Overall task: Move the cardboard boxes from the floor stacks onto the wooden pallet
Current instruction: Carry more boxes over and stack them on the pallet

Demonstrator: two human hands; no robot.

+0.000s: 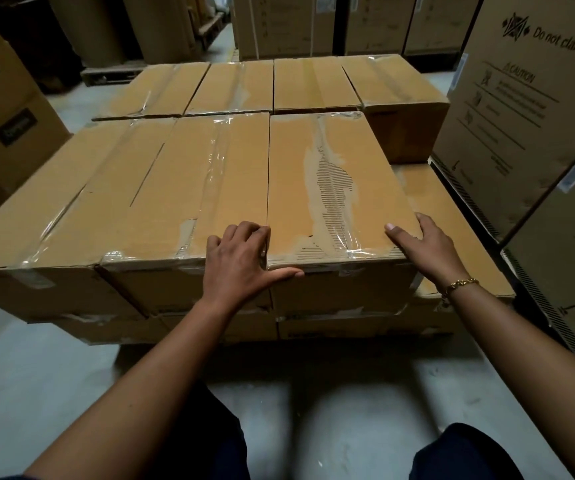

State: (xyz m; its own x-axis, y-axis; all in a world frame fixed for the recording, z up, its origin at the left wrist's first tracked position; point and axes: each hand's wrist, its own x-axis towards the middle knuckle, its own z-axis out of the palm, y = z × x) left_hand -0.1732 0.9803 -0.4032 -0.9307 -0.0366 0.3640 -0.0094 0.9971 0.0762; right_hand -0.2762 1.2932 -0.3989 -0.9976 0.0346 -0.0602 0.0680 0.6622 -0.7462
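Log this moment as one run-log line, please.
stage: grasp | left hand: fingers tucked between cardboard box and neighbouring box | right hand: grips cardboard box's near right corner | lift: not begun, tops flush

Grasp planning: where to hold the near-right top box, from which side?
Best grip the near-right top box at its near end from the front, clamping both long sides. Its right side is free; its left butts the neighbouring box, so fingers wedge into that seam, as the left hand does. The right hand wraps the corner.
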